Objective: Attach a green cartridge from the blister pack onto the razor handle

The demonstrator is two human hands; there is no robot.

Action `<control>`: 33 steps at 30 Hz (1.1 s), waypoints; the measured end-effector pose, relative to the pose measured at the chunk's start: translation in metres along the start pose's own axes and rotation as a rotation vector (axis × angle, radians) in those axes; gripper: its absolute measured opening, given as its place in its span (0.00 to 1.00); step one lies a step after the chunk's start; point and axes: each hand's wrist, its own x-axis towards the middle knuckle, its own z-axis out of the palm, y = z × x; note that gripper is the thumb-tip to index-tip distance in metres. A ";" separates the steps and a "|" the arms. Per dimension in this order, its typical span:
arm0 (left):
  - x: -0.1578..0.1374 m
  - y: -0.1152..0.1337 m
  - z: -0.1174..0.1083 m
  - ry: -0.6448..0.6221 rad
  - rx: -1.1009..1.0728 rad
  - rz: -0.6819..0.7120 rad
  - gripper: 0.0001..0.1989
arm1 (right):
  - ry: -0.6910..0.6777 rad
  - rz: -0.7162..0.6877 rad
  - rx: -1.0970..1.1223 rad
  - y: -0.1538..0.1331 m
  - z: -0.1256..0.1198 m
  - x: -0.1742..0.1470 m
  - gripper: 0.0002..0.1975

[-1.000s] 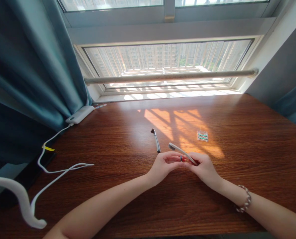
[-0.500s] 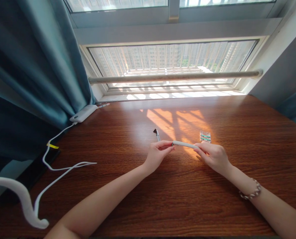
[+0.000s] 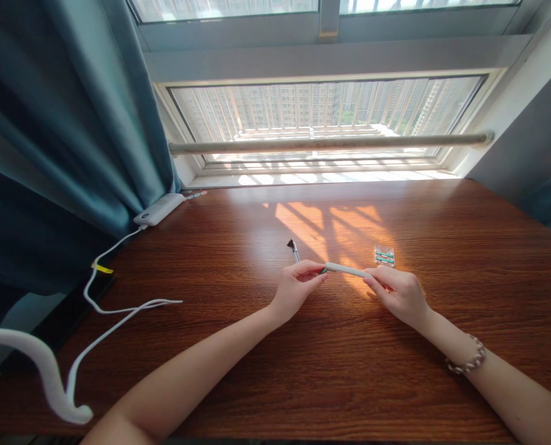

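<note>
My right hand (image 3: 398, 293) pinches one end of a slim white pen barrel (image 3: 347, 270), held at a slight slant above the desk. At the barrel's other end, my left hand (image 3: 296, 290) has thumb and fingers closed on a small green piece (image 3: 324, 271), which looks like an ink cartridge; most of it is hidden by the fingers. Just beyond my left hand lies a thin silvery-white pen part (image 3: 295, 251) with a dark, bow-like end. A clear case (image 3: 384, 256) with green cartridge-like sticks rests behind my right hand.
A white power bank (image 3: 159, 210) lies by the blue curtain (image 3: 85, 111) at the left, with a white cable (image 3: 118, 311) running toward me. A curved white rod (image 3: 48, 377) rises at the lower left. The window bar (image 3: 331, 143) crosses behind the wooden desk (image 3: 275, 383).
The green piece at my left fingertips shows more clearly beside the barrel's end. Both hands keep nearly the same pose; the whole view has shifted slightly.
</note>
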 end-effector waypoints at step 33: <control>0.000 -0.001 -0.001 0.057 0.088 0.082 0.09 | -0.049 0.147 0.136 -0.003 0.002 0.001 0.15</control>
